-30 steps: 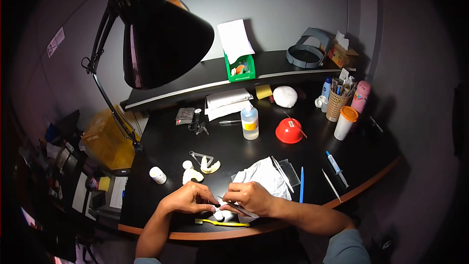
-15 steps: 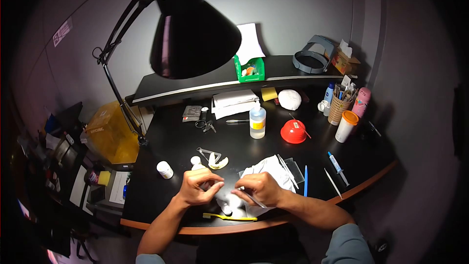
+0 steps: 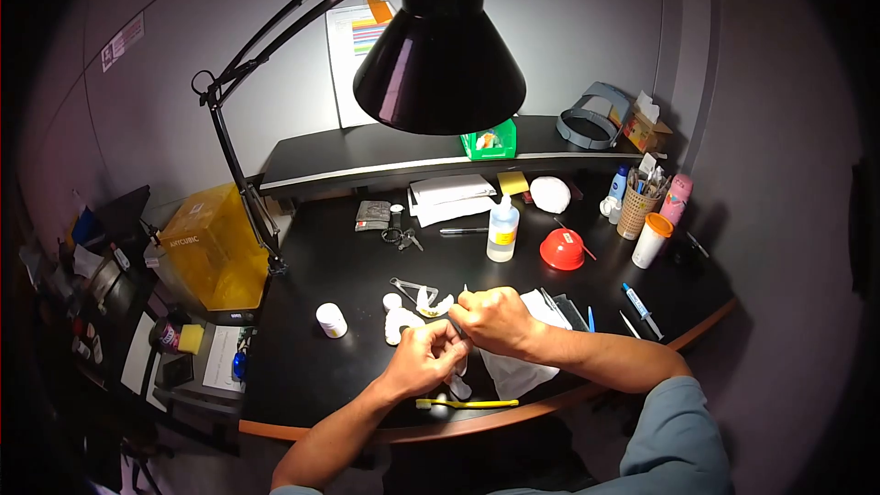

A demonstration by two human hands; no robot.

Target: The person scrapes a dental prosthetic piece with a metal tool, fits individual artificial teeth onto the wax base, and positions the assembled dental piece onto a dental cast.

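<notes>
My left hand [image 3: 426, 357] is closed in a pinch over the front of the desk; whatever its fingertips hold is too small to make out. Right against it, my right hand [image 3: 497, 323] is curled around a slim tool [image 3: 465, 290], with only a short end showing above the fingers. Just beyond the hands lie a white dental cast [image 3: 400, 324], a yellowish tooth arch [image 3: 438, 307] and a metal caliper [image 3: 414, 290]. A white cloth [image 3: 521, 367] lies under my right forearm. Nearest the desk edge is a yellow toothbrush [image 3: 469, 403].
A white jar [image 3: 332, 321] stands to the left. Behind are a clear bottle [image 3: 501, 231] and a red bowl [image 3: 562, 249]. A blue syringe [image 3: 642, 310] and an orange-lidded cup [image 3: 652, 240] are at the right. A black lamp [image 3: 440, 64] hangs overhead.
My hands have come together, the right crossing over beside the left's fingertips. The tool has turned, from pointing down toward me to an end showing above my fingers. The view has shifted.
</notes>
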